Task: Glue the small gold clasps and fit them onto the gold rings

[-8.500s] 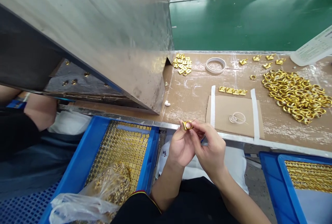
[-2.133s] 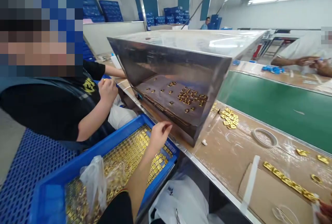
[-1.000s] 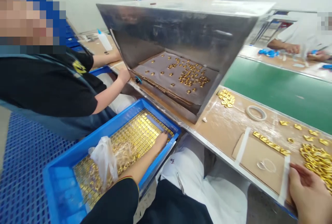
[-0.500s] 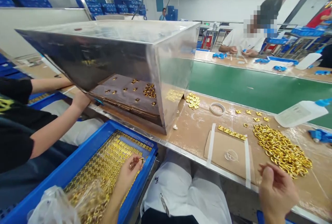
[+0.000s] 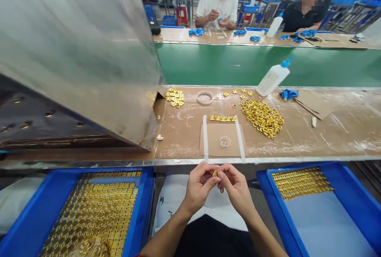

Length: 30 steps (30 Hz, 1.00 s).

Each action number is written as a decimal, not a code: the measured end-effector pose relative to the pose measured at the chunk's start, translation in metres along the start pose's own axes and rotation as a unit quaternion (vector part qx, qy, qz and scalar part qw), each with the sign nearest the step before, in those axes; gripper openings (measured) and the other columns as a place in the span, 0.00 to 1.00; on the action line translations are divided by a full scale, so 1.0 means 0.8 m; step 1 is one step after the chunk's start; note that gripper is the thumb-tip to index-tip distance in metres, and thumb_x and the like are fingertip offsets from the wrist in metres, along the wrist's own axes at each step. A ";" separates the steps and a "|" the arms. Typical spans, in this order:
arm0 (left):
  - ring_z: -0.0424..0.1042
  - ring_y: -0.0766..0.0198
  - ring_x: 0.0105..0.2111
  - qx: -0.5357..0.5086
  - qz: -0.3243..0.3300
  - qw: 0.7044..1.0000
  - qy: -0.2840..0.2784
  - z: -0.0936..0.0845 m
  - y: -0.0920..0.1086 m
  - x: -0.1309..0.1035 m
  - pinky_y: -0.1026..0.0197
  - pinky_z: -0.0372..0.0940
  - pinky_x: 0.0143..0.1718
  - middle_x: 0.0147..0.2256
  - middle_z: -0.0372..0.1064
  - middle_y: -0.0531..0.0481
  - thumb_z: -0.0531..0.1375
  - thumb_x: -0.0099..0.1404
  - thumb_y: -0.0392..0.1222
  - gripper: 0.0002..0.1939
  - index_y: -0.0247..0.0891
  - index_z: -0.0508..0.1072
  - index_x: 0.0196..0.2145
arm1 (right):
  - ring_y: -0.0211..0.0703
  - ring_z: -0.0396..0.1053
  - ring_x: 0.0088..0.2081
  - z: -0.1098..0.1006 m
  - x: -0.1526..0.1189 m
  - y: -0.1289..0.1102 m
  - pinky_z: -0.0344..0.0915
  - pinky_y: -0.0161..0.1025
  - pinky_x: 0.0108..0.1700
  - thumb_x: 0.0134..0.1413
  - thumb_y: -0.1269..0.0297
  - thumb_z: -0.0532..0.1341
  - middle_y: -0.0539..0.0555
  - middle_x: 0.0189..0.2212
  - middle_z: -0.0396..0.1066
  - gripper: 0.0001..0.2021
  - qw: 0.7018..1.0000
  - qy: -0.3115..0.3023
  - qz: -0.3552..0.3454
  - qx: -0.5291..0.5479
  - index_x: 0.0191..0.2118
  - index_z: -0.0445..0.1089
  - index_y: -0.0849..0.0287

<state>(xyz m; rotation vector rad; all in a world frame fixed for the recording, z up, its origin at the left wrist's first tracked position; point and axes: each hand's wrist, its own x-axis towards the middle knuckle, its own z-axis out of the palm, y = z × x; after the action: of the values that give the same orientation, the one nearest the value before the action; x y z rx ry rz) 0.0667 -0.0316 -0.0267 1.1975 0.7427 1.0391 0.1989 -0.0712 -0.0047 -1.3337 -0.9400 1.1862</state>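
Note:
In front of my lap, my left hand (image 5: 201, 185) and my right hand (image 5: 235, 187) meet with fingertips pinched on a small gold metal piece (image 5: 215, 173). My fingers hide most of it, so its exact form cannot be made out. Just beyond them, a cardboard pad (image 5: 212, 140) is fixed with white tape strips, and a clear ring-shaped item (image 5: 225, 142) lies on it. Along the pad's far edge runs a row of gold square pieces (image 5: 222, 118). A heap of gold rings (image 5: 263, 118) sits to the right, and loose gold squares (image 5: 175, 97) lie to the left.
A metal hood (image 5: 119, 70) blocks the left side of the bench. Blue trays with gold pieces stand below it, one left (image 5: 145, 209) and one right (image 5: 269, 205). A white bottle (image 5: 272, 80) stands near the green belt (image 5: 208, 60). Co-workers sit across.
My left hand has left the blue tray with a small gold piece, and my right hand has come from beside the ring heap to meet it. The view has swung right.

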 end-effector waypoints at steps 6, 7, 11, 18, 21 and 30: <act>0.71 0.64 0.32 0.003 -0.009 0.996 -0.086 0.000 0.000 0.022 0.62 0.72 0.35 0.34 0.71 0.47 0.71 0.60 0.55 0.20 0.36 0.80 0.41 | 0.35 0.58 0.21 -0.026 0.008 -0.020 0.59 0.33 0.23 0.55 0.39 0.67 0.48 0.20 0.64 0.25 0.999 -0.027 0.044 -0.016 0.27 0.68 0.58; 0.71 0.64 0.32 -0.002 -0.020 0.994 -0.107 -0.002 -0.001 0.026 0.62 0.72 0.36 0.34 0.71 0.47 0.70 0.60 0.55 0.21 0.36 0.79 0.42 | 0.34 0.57 0.20 -0.029 0.012 -0.021 0.57 0.32 0.23 0.54 0.38 0.66 0.48 0.20 0.63 0.26 0.998 -0.036 0.055 -0.021 0.26 0.67 0.58; 0.71 0.65 0.31 -0.029 -0.050 0.989 -0.138 -0.005 -0.006 0.039 0.63 0.71 0.35 0.32 0.71 0.47 0.70 0.61 0.55 0.21 0.34 0.80 0.42 | 0.33 0.54 0.19 -0.037 0.026 -0.022 0.54 0.32 0.22 0.54 0.35 0.65 0.46 0.17 0.59 0.28 0.993 -0.069 0.089 -0.037 0.25 0.67 0.58; 0.76 0.62 0.32 0.039 -0.033 0.994 -0.094 -0.006 -0.012 0.058 0.61 0.74 0.37 0.33 0.77 0.43 0.70 0.61 0.56 0.21 0.33 0.80 0.40 | 0.37 0.65 0.21 -0.064 0.044 -0.004 0.64 0.34 0.23 0.59 0.42 0.65 0.50 0.21 0.68 0.22 0.993 0.048 -0.010 -0.111 0.30 0.72 0.58; 0.78 0.61 0.33 0.051 -0.036 0.995 -0.078 -0.006 -0.015 0.068 0.61 0.76 0.39 0.35 0.79 0.43 0.69 0.61 0.55 0.21 0.33 0.80 0.41 | 0.42 0.72 0.26 -0.079 0.056 0.007 0.72 0.37 0.28 0.58 0.47 0.68 0.53 0.28 0.75 0.17 0.972 0.148 -0.083 -0.163 0.41 0.75 0.57; 0.78 0.63 0.32 0.047 -0.069 0.993 -0.080 -0.003 -0.015 0.082 0.63 0.74 0.38 0.32 0.78 0.47 0.70 0.61 0.46 0.15 0.34 0.78 0.41 | 0.43 0.73 0.31 -0.070 0.095 0.019 0.72 0.38 0.30 0.67 0.62 0.61 0.54 0.34 0.74 0.09 0.916 0.144 -0.242 -0.286 0.40 0.80 0.53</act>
<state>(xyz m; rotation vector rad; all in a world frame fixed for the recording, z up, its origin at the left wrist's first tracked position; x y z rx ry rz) 0.0918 0.0297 -0.0349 1.2752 0.7441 0.7911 0.2673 -0.0106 -0.0335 -1.5467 -1.3566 0.3208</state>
